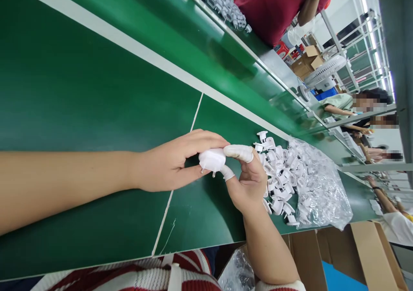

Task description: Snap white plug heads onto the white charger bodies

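Both hands meet over the green bench around one white two-pin plug adapter point(212, 159), its metal pins pointing down. My left hand point(174, 159) holds its left side, with the thumb below and the fingers over the top. White covers wrap the thumb and a finger of my right hand point(248, 183), which pinches the adapter's right side. A pile of similar white adapters point(280, 174) lies just beyond my right hand. Beside it, a clear plastic bag point(322, 187) has more white pieces in it.
A green conveyor belt point(155, 37) runs along the bench's far side. Across it are more white adapters point(222, 2) and a person in a red shirt point(274, 7). An open cardboard box point(364, 248) stands below the bench edge at right. Other people work farther back.
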A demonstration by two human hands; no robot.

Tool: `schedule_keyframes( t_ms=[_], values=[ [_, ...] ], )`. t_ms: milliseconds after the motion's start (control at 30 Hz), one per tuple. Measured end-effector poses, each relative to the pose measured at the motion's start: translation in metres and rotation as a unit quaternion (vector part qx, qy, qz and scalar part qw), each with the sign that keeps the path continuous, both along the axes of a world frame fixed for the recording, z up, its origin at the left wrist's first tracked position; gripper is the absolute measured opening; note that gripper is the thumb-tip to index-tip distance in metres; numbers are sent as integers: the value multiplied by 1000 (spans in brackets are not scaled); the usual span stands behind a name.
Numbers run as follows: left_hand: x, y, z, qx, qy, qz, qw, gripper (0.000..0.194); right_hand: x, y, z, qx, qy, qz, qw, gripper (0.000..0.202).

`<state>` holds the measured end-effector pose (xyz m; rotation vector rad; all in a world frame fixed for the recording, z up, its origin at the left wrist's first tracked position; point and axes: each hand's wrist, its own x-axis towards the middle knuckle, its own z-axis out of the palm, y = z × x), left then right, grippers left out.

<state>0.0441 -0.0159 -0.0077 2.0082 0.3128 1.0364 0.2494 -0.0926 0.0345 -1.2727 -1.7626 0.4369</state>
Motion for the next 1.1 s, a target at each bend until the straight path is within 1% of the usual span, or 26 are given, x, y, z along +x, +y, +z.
schedule_keyframes(
  t_ms=[67,133,200,367,500,600,667,767,833,1000,1100],
  values=[
    [0,-1,-1,44,-5,23,999,61,-1,0,-1,13,5,-12,1000,34],
    [0,-2,0,65,-4,42,997,65,-1,0,-2,12,22,-17,1000,39],
    [0,-3,2,68,-1,54,996,64,-1,0,-2,6,38,-13,999,41],
    [-1,-3,6,55,9,78,995,60,0,-2,-1,3,40,-8,999,34],
    [-1,-2,5,63,18,77,995,59,2,-4,5,-14,41,5,999,27],
    [-1,-2,3,63,32,78,994,58,1,-3,8,-26,67,17,997,23],
    [-1,-1,3,64,41,80,994,58,-1,-3,8,-35,87,11,996,20],
    [0,-1,4,94,37,79,992,56,-4,-2,6,-49,104,-9,993,22],
    [0,0,4,116,29,80,990,55,-4,-2,5,-55,109,-10,992,17],
    [0,-1,3,106,20,83,991,57,0,-3,6,-28,92,18,995,24],
    [-1,-3,4,126,15,87,988,56,1,-4,6,-23,83,16,996,23]
  ],
)
